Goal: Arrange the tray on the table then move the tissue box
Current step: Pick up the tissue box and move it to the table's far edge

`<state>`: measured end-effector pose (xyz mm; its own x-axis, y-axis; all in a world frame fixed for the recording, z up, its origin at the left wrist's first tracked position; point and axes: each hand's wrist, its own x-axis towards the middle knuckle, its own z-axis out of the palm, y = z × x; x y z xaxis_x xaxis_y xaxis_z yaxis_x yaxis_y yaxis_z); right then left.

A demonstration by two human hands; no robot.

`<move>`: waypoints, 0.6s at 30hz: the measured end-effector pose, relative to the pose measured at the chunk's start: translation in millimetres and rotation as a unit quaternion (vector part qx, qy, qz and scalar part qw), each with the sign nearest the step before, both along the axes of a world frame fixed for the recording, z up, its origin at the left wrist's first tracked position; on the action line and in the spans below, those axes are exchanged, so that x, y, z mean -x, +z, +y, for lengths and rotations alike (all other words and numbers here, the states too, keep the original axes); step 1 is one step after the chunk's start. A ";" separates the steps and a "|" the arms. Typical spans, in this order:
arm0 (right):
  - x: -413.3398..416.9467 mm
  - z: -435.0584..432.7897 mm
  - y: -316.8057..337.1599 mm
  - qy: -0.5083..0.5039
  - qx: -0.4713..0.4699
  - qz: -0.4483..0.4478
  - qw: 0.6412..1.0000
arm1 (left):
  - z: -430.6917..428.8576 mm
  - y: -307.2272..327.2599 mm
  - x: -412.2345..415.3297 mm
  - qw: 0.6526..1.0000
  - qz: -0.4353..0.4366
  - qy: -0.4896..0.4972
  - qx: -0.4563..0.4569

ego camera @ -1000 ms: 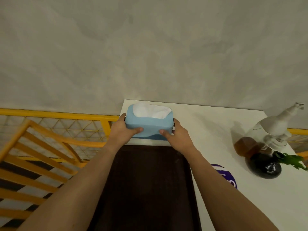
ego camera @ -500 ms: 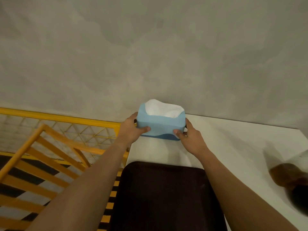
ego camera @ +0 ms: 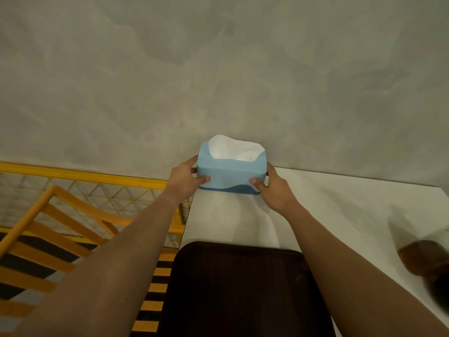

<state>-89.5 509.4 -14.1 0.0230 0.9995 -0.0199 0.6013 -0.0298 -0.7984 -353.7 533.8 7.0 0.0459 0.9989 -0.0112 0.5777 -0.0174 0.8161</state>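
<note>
1. My left hand [ego camera: 185, 178] grips the left end of the tissue box [ego camera: 230, 171], thumb pressed on the front face and the fingers wrapped round the end, out of sight.
2. My right hand [ego camera: 274, 188] clasps the right end the same way, thumb on the front near the darker blue band at the base.
3. The tissue box sits just above the centre of the frame, at the far left corner of the white desk [ego camera: 328, 205], close against the grey wall [ego camera: 218, 69]. I cannot tell whether its base touches the desk or is held just above it.
4. The box is light blue with a wavy darker blue strip along the bottom; a white tissue [ego camera: 234, 148] stands out of the top. I can read no brand, label or writing on it.
5. The dark brown tray [ego camera: 238, 288] lies on the desk at the lower centre of the frame, between my forearms, apart from the box.
6. At the right edge a blurred brown and black object [ego camera: 427, 261] stands on the desk; any lettering there is too smeared to read.
7. A yellow railing [ego camera: 80, 175] with wire mesh fills the lower left of the frame.
</note>
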 end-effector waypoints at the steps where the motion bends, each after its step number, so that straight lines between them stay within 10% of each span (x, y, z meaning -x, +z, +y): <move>1: 0.1 1.5 0.9 -0.001 0.002 -0.002 1.000 | 1.0 -0.3 -0.6 1.000 0.001 0.000 -0.001; 18: 5.7 7.4 6.3 0.001 0.008 -0.017 1.000 | 12.1 -5.5 0.3 1.000 0.031 0.004 -0.005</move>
